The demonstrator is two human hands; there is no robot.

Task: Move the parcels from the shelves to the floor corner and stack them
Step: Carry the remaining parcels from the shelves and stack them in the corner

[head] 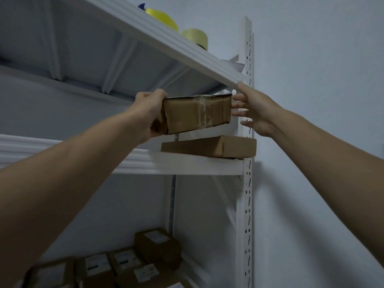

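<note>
Grip check: left grip is clenched round the left end of a taped parcel. Right grip is released, fingers spread just beside the parcel's right end; can't tell if they touch it.

Parcel is in the air between the upper shelf and the middle shelf, above a flat parcel lying at the middle shelf's right end by the post.

Step looks like the pick-off from the shelf. Next move probably needs the right grip closed on the free end. Then draw the parcel out level, clear of the upper shelf lip and the post. Floor corner is not in view.

Rack is white metal. Two yellow tape rolls sit up top, labelled parcels on the lower shelf. Bare wall to the right, dim light.
</note>
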